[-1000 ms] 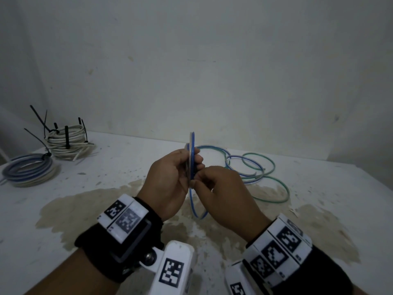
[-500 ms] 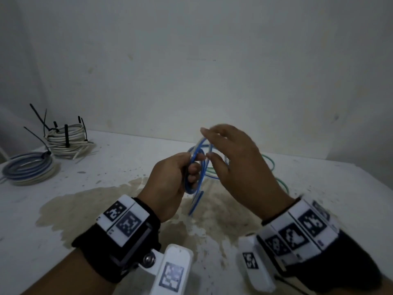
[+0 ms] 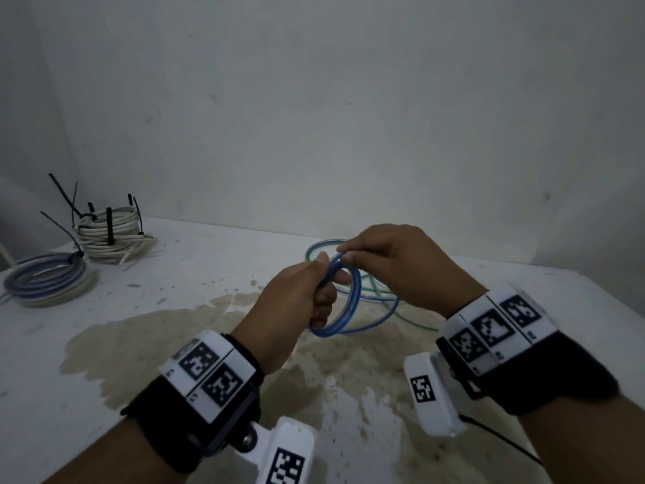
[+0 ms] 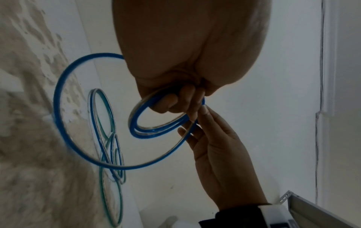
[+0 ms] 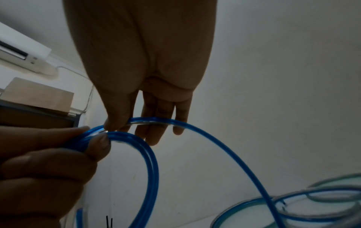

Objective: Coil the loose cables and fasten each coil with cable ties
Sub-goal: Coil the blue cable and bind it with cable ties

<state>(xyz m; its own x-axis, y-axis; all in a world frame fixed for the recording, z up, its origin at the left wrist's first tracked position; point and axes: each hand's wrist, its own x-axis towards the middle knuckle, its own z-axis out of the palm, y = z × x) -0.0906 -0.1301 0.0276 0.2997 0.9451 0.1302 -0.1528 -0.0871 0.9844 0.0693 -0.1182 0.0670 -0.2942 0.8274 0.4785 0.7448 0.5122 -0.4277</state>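
My left hand (image 3: 303, 298) grips a small coil of blue cable (image 3: 350, 309) above the table, fingers curled through its loops (image 4: 156, 131). My right hand (image 3: 394, 263) is just right of it and pinches the running blue strand (image 5: 215, 138) between thumb and fingers, at the top of the coil. A wider loop (image 4: 58, 100) hangs from that pinch. The rest of the cable, blue and greenish (image 3: 311, 249), lies in loose rings on the table behind the hands (image 5: 312, 200).
At the far left a white cable coil (image 3: 108, 232) bound with black ties stands beside a blue-grey tied coil (image 3: 45, 282). The white table (image 3: 174, 274) has a large brown stain under my hands. A wall closes the back.
My right hand rose from the coil, drew up the strand, then came down on the coil's top with a new loop. The coil in my left hand tilted flatter.
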